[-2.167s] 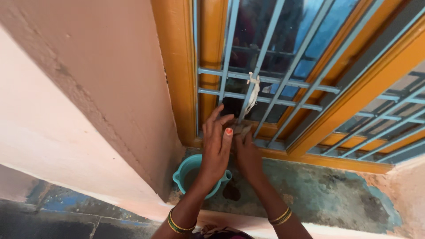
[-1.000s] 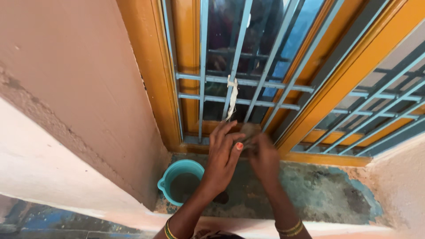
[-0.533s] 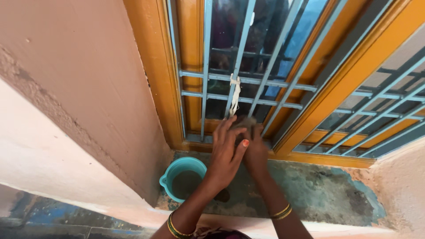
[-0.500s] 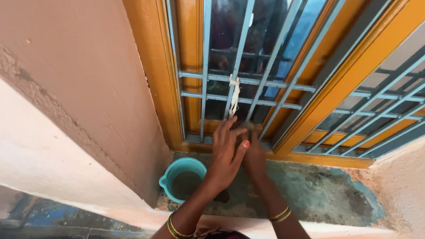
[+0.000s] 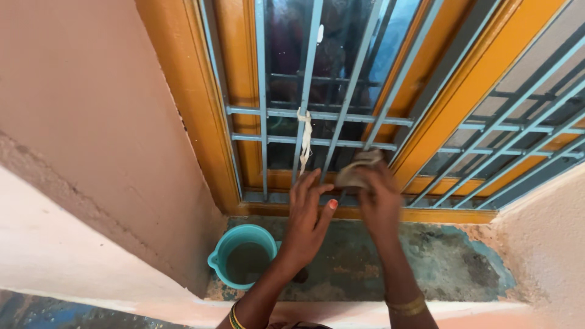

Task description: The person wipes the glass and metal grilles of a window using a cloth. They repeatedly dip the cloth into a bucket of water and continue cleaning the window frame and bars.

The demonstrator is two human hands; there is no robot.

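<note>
Both hands are working low in the middle of the frame, against the bottom of a window. Right hand [image 5: 379,198] is gripping a small brownish cloth [image 5: 356,170], bunched between fingers and thumb and pressed against the foot of a pale blue bar of the window grille [image 5: 341,116]; the hand is slightly blurred, so its exact finger hold is hard to tell. Left hand [image 5: 308,213] is sitting just beside it with fingers spread and loosely open, holding nothing, its fingertips reaching toward the lower edge of the orange window frame [image 5: 201,122].

That cloth is looking soft, limp and light, probably damp, so it is likely folding around whatever it is pressing on and slipping out of a loose pinch; a full-hand grip on the bunched middle is seeming the surest hold.

Below the left wrist, at lower centre-left, a teal bucket [image 5: 226,244] of murky water is standing on the worn, blue-stained sill [image 5: 451,268]. A strip of whitish rag [image 5: 304,137] is hanging tied to the grille's crossbars above the hands. A pink wall [image 5: 91,122] is filling the left side.
</note>
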